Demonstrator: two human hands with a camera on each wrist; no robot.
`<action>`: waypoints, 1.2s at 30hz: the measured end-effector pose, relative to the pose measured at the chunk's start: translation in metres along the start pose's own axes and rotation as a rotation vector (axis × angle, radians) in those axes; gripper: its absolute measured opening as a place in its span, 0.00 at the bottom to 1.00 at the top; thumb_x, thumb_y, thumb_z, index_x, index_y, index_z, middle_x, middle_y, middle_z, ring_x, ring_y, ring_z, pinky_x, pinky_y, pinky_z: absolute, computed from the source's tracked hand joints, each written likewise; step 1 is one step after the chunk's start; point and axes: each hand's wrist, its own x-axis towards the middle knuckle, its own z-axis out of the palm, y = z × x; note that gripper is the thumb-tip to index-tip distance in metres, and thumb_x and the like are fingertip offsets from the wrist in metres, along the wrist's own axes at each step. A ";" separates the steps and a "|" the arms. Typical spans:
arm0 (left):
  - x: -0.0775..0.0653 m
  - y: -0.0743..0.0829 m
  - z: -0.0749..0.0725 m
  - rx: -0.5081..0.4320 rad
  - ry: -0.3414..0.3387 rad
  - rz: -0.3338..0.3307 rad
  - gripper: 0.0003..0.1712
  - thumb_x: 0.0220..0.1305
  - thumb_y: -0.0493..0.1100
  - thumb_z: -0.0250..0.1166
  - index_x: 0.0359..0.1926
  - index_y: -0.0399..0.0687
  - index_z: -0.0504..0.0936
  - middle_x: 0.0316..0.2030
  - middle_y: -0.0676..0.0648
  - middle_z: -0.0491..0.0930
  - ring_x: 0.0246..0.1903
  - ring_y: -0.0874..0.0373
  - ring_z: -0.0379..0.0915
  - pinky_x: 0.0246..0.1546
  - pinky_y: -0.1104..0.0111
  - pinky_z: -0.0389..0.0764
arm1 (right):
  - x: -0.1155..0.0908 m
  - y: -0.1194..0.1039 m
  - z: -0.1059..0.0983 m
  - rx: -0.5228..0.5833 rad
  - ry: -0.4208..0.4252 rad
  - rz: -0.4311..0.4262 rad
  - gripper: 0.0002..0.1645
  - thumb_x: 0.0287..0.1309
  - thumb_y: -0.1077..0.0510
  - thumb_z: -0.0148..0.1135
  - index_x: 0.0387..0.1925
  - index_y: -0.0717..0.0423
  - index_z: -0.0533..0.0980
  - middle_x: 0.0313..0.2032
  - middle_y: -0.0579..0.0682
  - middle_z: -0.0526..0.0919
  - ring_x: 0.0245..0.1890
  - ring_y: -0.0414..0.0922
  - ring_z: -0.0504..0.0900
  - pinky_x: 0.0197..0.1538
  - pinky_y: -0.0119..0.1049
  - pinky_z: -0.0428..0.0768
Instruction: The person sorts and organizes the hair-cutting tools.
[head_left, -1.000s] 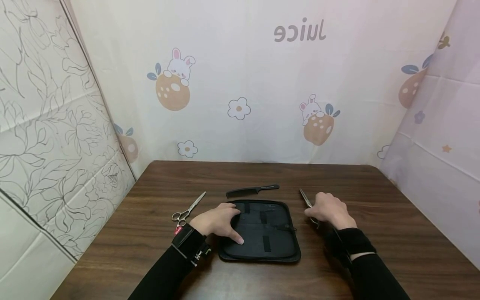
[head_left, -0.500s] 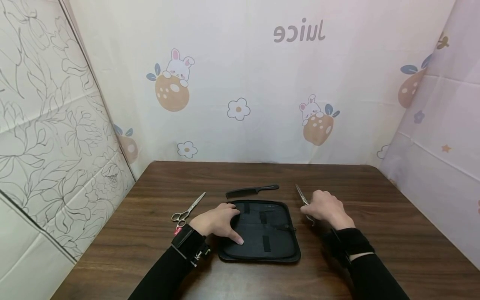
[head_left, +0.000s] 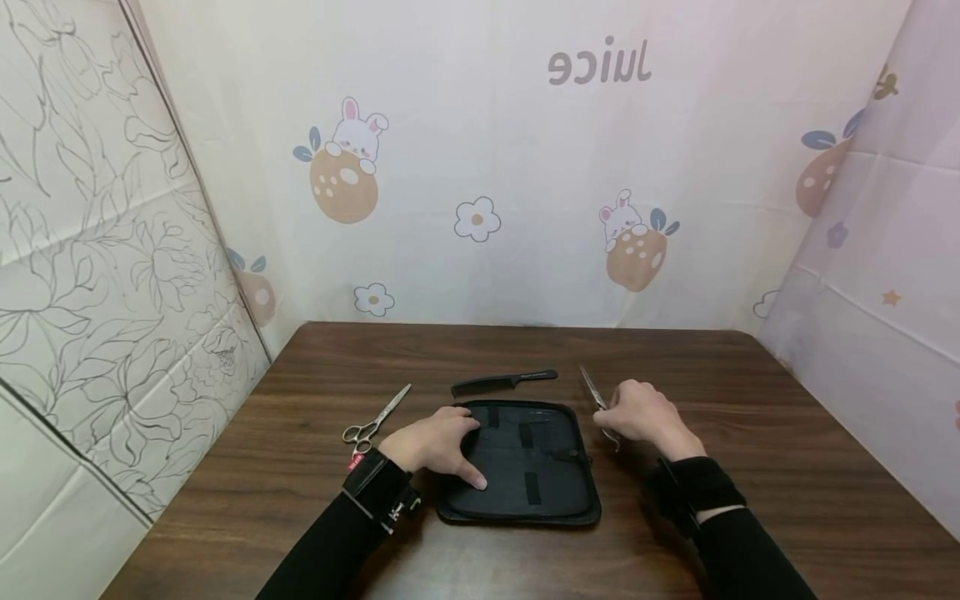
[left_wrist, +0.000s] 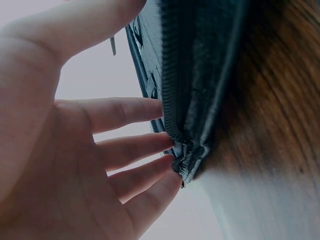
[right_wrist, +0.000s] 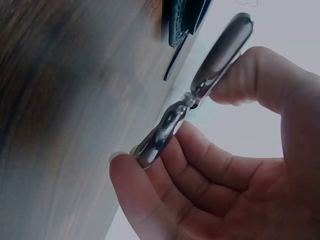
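Observation:
A black zippered case [head_left: 517, 467] lies unfolded flat on the table, with dark elastic loops on its inner face. My left hand [head_left: 431, 442] rests on its left side, thumb and fingers spread. In the left wrist view the extended fingers [left_wrist: 130, 110] touch the zipper edge [left_wrist: 172, 75]. To the right of the case, my right hand [head_left: 645, 414] holds silver scissors [head_left: 592, 387], their blades pointing away. The right wrist view shows the scissors' handles [right_wrist: 167, 130] between the thumb and fingers. A second pair of scissors [head_left: 378, 421] with a red tag lies left of the case.
A black comb [head_left: 495, 383] lies just beyond the case's far edge. The brown wooden table [head_left: 750, 375] meets a printed curtain [head_left: 480, 125] at the back, and fabric hangs at both sides.
The right hand has moved slightly left with the scissors, bringing them closer to the case. The left hand, case, comb and other scissors have stayed put.

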 end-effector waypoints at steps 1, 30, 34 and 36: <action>0.000 0.000 0.000 0.002 -0.001 -0.001 0.53 0.50 0.64 0.79 0.71 0.43 0.72 0.75 0.40 0.60 0.75 0.45 0.53 0.69 0.51 0.65 | 0.000 0.000 0.000 0.005 0.001 -0.006 0.12 0.53 0.53 0.63 0.22 0.55 0.73 0.17 0.46 0.70 0.19 0.44 0.68 0.24 0.37 0.65; -0.002 0.006 0.000 0.010 0.011 -0.030 0.53 0.49 0.64 0.80 0.71 0.45 0.73 0.75 0.42 0.61 0.74 0.46 0.54 0.67 0.51 0.67 | 0.001 -0.017 0.009 0.051 0.021 -0.110 0.08 0.54 0.55 0.64 0.29 0.56 0.77 0.24 0.49 0.77 0.21 0.45 0.73 0.26 0.38 0.68; -0.002 0.006 0.000 0.014 0.013 -0.027 0.53 0.48 0.64 0.80 0.71 0.45 0.73 0.74 0.42 0.61 0.74 0.46 0.54 0.67 0.51 0.68 | 0.000 -0.021 0.011 0.064 0.021 -0.119 0.08 0.54 0.55 0.65 0.30 0.56 0.78 0.25 0.49 0.77 0.22 0.45 0.74 0.26 0.38 0.69; -0.002 0.006 0.000 0.014 0.010 -0.027 0.53 0.48 0.64 0.80 0.71 0.45 0.73 0.75 0.42 0.61 0.74 0.46 0.54 0.67 0.51 0.68 | 0.000 -0.022 0.012 0.064 0.022 -0.124 0.08 0.54 0.55 0.65 0.30 0.56 0.77 0.24 0.49 0.77 0.22 0.45 0.74 0.27 0.38 0.69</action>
